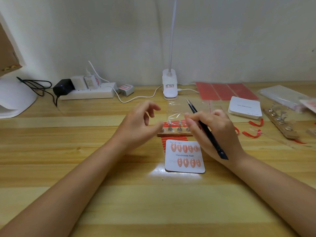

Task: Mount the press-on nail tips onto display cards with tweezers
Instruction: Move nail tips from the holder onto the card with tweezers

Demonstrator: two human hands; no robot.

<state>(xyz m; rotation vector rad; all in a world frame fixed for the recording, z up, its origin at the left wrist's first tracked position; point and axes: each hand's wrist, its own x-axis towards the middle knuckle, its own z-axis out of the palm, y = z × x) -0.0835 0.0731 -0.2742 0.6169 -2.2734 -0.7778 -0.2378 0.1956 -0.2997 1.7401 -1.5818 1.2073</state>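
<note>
Your display card (185,169) below your right hand (215,132), which grips the tweezers (206,132), lacks one nail; your left hand (138,125) hangs loose.

A single head-worn view looks forward and down from above the wooden table (51,168), close over both forearms, facing the white wall (222,40) behind; wide-angle bending curves the table's edges.

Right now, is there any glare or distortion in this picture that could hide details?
Head view: lamp glare on the table beside the display card; wide-angle bending curves the table edges; nail tips look soft; left hand slightly blurred.
</note>
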